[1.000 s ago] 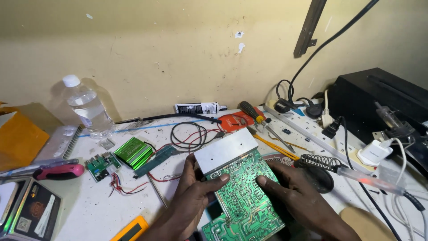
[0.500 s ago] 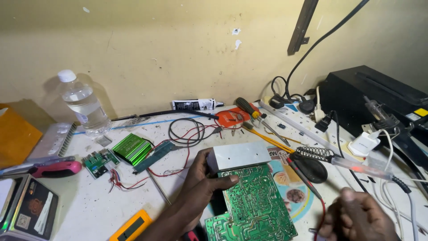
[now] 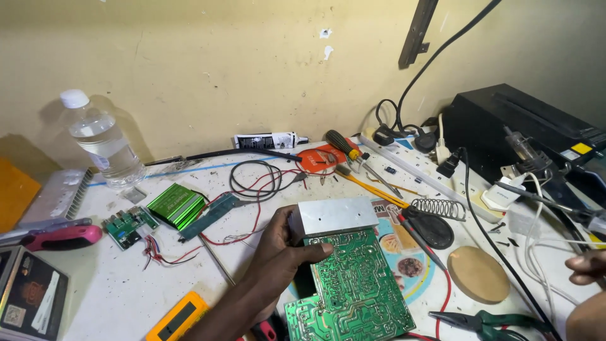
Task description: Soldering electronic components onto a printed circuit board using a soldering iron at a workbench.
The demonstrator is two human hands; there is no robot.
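Scanning from the far left of the circuit board, which is the reference point here. Orange sheet at the frame edge, ribbed grey heatsink beside it, pink-handled cutter below that. Dark device sits at the lower left corner. Clear water bottle stands upright against the wall, well left of the board. Small green module with red wires, then a green finned block, both left of the board on the white surface. Yellow meter lies at the bottom edge, just left of the forearm.

Left hand is clamped on the board's upper left corner, thumb over the green solder side, fingers wrapped around the silver metal plate fixed along its top edge. Board is tilted, solder side up, lifted slightly at the gripped end; lower end near the bottom of frame.

Behind the board: coiled black and red wires, white tube by the wall, orange pad, screwdrivers.

Right of the board: soldering iron stand with spring coil, round wooden disc, green-handled pliers, black box, white power strip with plugs.

Right hand is at the right frame edge, mostly cut off, away from the board; fingers curled, can't tell if it grips anything.
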